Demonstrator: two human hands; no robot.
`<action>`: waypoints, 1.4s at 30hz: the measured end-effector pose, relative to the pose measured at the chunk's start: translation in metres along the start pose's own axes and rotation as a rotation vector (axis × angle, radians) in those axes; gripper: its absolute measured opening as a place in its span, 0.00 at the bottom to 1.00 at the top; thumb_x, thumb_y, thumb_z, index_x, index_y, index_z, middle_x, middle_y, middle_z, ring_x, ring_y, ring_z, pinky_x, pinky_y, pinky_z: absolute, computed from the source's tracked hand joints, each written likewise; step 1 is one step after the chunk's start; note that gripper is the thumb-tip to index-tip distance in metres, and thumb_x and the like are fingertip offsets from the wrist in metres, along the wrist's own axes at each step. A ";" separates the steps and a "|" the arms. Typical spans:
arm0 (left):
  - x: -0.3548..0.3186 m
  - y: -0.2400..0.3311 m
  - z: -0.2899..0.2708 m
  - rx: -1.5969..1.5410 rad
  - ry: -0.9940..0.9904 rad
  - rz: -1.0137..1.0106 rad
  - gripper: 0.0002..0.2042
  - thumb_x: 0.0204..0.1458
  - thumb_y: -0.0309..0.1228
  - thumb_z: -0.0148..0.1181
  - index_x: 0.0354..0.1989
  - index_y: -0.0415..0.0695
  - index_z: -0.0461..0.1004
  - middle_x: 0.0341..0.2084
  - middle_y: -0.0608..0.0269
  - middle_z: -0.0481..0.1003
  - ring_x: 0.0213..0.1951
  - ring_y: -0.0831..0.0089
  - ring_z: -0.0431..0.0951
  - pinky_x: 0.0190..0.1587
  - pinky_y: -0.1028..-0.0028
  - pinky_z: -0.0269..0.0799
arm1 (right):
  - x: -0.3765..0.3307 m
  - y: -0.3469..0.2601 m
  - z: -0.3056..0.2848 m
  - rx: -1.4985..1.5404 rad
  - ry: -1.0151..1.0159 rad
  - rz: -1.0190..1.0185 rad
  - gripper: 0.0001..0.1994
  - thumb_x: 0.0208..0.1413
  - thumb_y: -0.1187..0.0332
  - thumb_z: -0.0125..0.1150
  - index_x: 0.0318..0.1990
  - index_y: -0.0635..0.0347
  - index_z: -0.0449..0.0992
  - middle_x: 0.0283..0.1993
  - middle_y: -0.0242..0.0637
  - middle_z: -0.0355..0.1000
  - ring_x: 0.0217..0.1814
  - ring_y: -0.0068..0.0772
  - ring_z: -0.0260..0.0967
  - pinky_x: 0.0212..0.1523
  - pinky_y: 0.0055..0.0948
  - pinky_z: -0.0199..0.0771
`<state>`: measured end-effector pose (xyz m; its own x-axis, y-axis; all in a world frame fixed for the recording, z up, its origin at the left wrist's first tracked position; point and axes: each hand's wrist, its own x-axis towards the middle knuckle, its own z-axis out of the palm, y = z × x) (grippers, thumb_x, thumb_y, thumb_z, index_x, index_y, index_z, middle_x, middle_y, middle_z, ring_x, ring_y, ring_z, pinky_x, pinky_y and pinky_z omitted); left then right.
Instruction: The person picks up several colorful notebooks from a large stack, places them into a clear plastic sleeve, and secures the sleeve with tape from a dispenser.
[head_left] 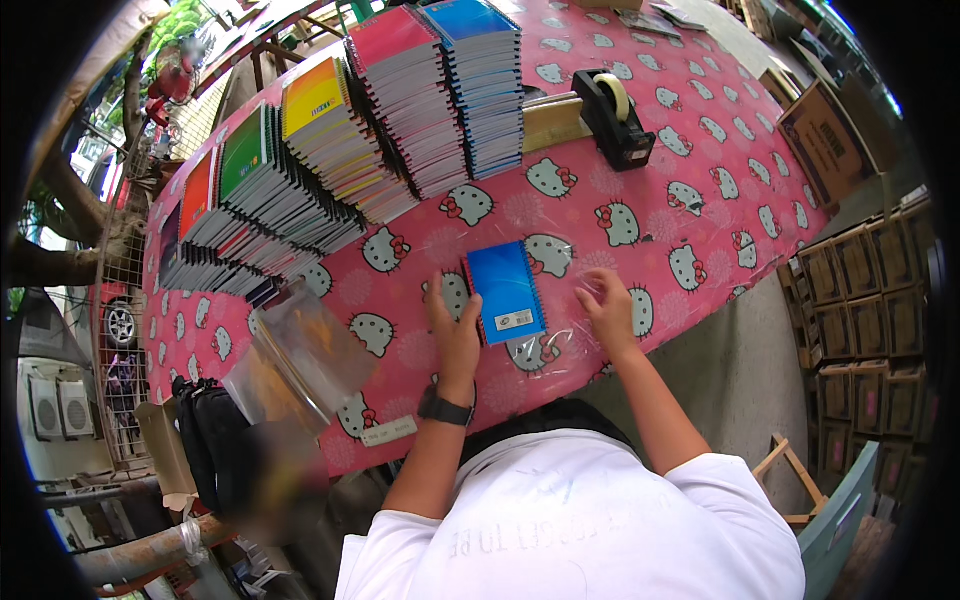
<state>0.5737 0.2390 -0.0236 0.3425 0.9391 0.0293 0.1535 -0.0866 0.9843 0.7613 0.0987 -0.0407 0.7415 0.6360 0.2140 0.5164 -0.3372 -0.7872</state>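
My left hand (pixel 455 335) lies flat, fingers spread, pressing the left edge of the blue notebook (pixel 506 291). My right hand (pixel 608 303) hovers just right of it, fingers loosely curled and holding nothing. The notebook lies flat on the pink counter (pixel 700 200), near its front edge. Clear bags (pixel 300 350) lie left of my hand. Beyond, I see notebook stacks (pixel 400 110) and a tape dispenser (pixel 615 120).

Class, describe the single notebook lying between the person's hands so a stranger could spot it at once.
Start at the pink cartoon-cat tablecloth. Near its front edge, between the left hand and right hand, lies the blue spiral notebook. Unlike the stacked notebooks behind, it lies alone.
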 end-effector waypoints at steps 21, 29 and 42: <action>0.012 0.003 0.018 0.303 -0.182 0.021 0.50 0.37 0.38 0.70 0.62 0.28 0.42 0.60 0.34 0.49 0.62 0.50 0.52 0.63 0.65 0.50 | -0.027 -0.099 0.008 0.207 -0.418 -0.346 0.11 0.50 0.71 0.53 0.41 0.62 0.73 0.32 0.47 0.72 0.36 0.46 0.71 0.39 0.37 0.71; 0.011 -0.027 0.004 0.056 -0.162 -0.083 0.48 0.41 0.35 0.67 0.64 0.33 0.37 0.56 0.43 0.57 0.54 0.60 0.65 0.55 0.70 0.63 | 0.003 -0.048 0.075 0.194 -0.333 0.029 0.22 0.51 0.69 0.58 0.53 0.69 0.66 0.37 0.52 0.73 0.39 0.44 0.72 0.42 0.35 0.69; -0.004 -0.009 -0.007 -0.646 -0.060 -0.251 0.24 0.62 0.37 0.36 0.65 0.40 0.47 0.57 0.54 0.60 0.53 0.72 0.65 0.54 0.74 0.61 | 0.015 -0.078 0.069 -0.110 -0.471 -0.226 0.35 0.50 0.60 0.58 0.62 0.67 0.52 0.65 0.51 0.50 0.67 0.50 0.45 0.63 0.41 0.46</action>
<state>0.5643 0.2384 -0.0318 0.4226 0.8831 -0.2036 -0.3415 0.3633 0.8668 0.7025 0.1823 -0.0155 0.3470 0.9354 0.0679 0.7013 -0.2108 -0.6809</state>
